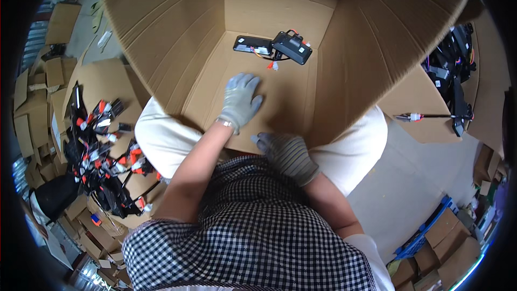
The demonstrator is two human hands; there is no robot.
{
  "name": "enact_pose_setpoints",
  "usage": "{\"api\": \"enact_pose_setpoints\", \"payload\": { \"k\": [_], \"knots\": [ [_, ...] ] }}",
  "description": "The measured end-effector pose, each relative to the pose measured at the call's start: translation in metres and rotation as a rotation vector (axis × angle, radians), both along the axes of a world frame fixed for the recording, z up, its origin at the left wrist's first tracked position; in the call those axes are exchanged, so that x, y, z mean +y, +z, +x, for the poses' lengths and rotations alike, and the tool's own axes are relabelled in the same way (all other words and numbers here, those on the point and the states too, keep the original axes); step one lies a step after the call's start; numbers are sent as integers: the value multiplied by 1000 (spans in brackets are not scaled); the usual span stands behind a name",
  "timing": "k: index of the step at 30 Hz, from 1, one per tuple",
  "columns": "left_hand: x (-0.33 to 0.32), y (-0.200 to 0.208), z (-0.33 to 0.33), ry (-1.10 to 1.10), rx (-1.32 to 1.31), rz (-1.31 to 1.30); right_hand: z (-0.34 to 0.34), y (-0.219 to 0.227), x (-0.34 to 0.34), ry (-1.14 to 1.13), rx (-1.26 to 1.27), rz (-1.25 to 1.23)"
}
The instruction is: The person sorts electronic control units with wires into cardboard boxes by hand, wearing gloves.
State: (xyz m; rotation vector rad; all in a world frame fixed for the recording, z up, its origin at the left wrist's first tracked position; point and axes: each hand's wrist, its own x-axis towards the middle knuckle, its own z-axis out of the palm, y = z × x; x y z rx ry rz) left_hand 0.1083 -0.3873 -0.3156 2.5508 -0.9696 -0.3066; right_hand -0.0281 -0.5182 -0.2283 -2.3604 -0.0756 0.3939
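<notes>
A large cardboard box (318,11) stands with its mouth toward me, between my knees. My left hand (239,99), in a light grey glove, reaches over the box bottom with its fingers stretched out and thumb apart; it holds nothing. Closer to my body, my right hand (291,155), in a striped grey glove, is at the box's near edge, its fingertips extended leftward and nothing visible in them. Deeper in the box lie two black rectangular electronic modules with cables, a flat one (252,44) on the left and a thicker one (292,48) on the right.
On my left lies a heap of black modules with red and white connectors (107,156) on cardboard. To the right, more black cabled parts (449,70) lie in a cardboard box. Flattened cardboard (449,231) and a blue plastic crate (425,229) are at the lower right.
</notes>
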Motion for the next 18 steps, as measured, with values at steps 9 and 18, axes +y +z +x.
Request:
{"api": "enact_pose_setpoints", "payload": {
  "k": [9, 18],
  "knots": [
    [-117, -134, 68, -31, 51, 427, 13, 2, -14, -278, 102, 342],
    [-81, -123, 46, -318, 293, 707, 11, -2, -7, -151, -344, 151]
  ]
}}
